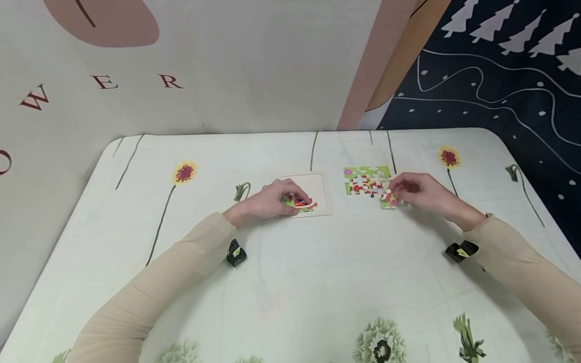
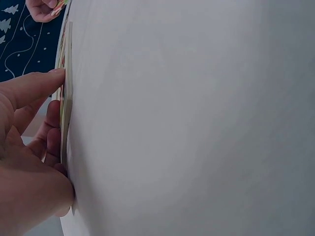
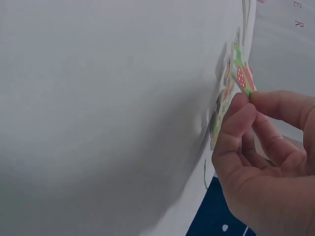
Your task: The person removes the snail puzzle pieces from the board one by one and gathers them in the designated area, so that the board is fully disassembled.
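My left hand (image 1: 278, 198) rests on a shallow puzzle tray (image 1: 323, 196), its fingertips at a few colourful pieces (image 1: 306, 204) in it and covering part of them. In the left wrist view, the left fingers (image 2: 34, 88) touch the face of the tray (image 2: 69, 93), seen edge-on. My right hand (image 1: 417, 189) pinches a jigsaw piece (image 3: 242, 73) between thumb and fingertips; it shows green, red and a white-dotted patch. The piece is at the lower right corner of a partly joined jigsaw (image 1: 366, 174), printed in green, red and white, with gaps in its middle.
A white tablecloth (image 1: 290, 272) printed with flowers and stems covers the table. Behind the table's far edge hangs a pale cloth (image 1: 254, 65) with letters, and at right a dark cloth (image 1: 481, 96) with white trees. Both forearms wear black wrist cameras (image 1: 236, 253).
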Demonstrator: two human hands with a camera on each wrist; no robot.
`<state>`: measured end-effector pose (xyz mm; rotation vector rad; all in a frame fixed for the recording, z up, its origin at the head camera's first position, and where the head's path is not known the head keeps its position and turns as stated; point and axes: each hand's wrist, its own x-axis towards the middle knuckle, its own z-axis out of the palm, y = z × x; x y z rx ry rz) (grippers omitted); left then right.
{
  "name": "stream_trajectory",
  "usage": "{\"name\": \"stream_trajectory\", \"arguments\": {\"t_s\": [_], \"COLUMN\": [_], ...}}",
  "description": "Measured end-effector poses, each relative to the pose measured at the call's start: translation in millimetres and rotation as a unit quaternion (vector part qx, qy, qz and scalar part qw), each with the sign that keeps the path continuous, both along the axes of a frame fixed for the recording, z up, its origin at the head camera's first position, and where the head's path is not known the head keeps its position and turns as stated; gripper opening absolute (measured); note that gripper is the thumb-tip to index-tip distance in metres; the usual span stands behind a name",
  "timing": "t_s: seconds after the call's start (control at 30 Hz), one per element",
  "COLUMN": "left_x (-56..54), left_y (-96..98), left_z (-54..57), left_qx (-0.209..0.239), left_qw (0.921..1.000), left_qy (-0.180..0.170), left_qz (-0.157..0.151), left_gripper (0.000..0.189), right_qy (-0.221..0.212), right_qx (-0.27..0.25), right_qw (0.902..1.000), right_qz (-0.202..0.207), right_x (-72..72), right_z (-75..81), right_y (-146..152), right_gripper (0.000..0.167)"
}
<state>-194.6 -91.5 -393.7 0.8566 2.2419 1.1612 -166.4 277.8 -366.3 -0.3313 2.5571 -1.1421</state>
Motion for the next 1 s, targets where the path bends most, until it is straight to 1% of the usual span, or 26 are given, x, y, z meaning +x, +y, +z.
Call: {"name": "stream_trajectory", "arguments": {"t_s": [0.27, 0.47, 0.87, 1.0], "left_x": [0.7, 1.1, -0.3, 0.3], "left_y": [-0.2, -0.2, -0.3, -0.4], "left_z": [0.2, 1.2, 0.3, 0.9], "left_qx": [0.004, -0.001, -0.003, -0.002], "left_qw": [1.0000, 1.0000, 1.0000, 1.0000], "left_qy": [0.004, 0.002, 0.002, 0.008], "left_qz": [0.000, 0.001, 0.001, 0.000], "left_gripper": [0.032, 0.033, 0.032, 0.032], "right_qy": [-0.024, -0.032, 0.017, 0.017], "right_qx": [-0.001, 0.003, 0.038, 0.040], "right_qw": [0.9997, 0.9994, 0.9991, 0.9990], "right_qz": [0.005, 0.010, -0.004, -0.007], "right_x": [3.2, 5.0, -0.7, -2.0], "right_z": [-1.3, -3.5, -3.5, -3.6], "right_y": [3.2, 5.6, 9.4, 9.5], "right_gripper": [0.019, 0.019, 0.017, 0.016]}}
